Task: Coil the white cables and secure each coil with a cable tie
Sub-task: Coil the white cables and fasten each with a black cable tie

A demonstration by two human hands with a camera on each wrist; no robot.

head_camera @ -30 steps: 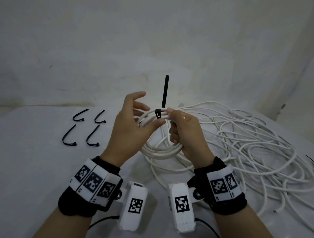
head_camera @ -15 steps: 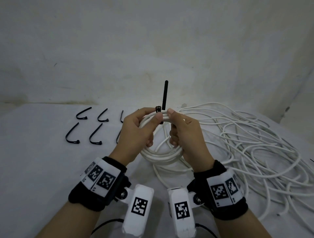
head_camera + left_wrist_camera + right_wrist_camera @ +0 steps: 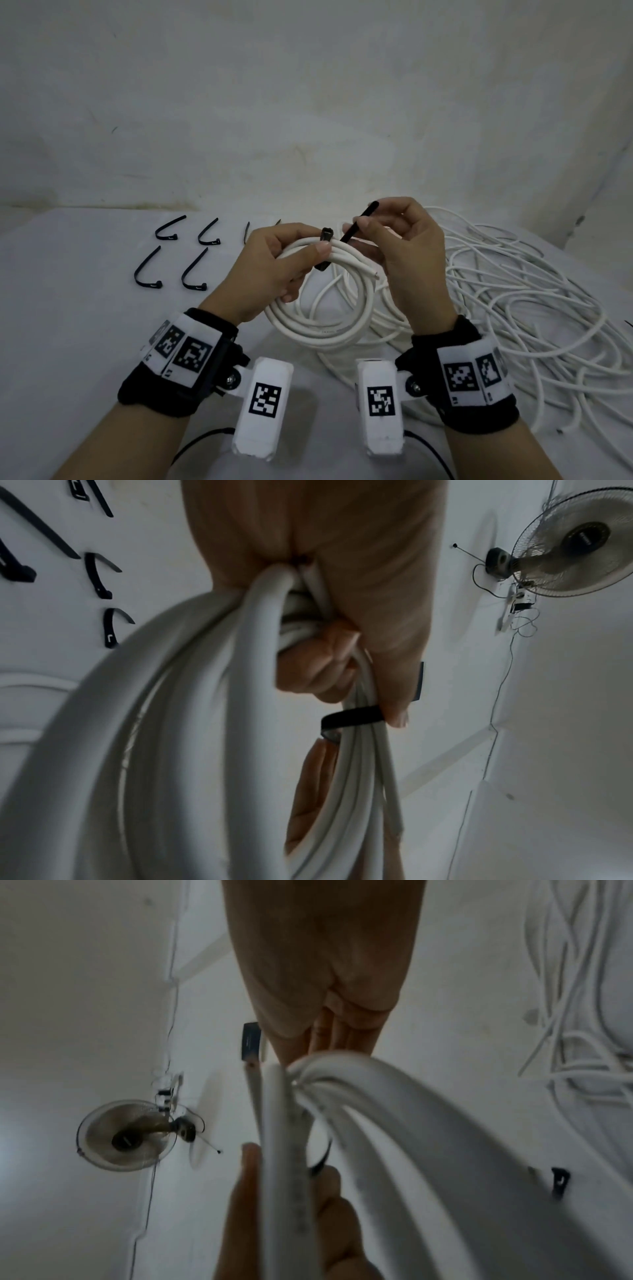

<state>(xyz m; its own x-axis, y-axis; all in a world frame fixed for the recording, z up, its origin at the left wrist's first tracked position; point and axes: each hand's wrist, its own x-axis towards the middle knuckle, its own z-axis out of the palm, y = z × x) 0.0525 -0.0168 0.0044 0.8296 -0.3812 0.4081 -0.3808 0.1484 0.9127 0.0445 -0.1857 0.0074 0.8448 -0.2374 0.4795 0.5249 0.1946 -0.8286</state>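
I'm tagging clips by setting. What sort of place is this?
Probably a plain indoor workroom: a white-covered table against a bare stained wall, and a wall-mounted fan with exposed wiring.

Right hand (image 3: pixel 407 246) has left the coil (image 3: pixel 322 301) and now pinches the cable tie (image 3: pixel 356 224) tail; the tail, upright before, tilts right toward those fingers.
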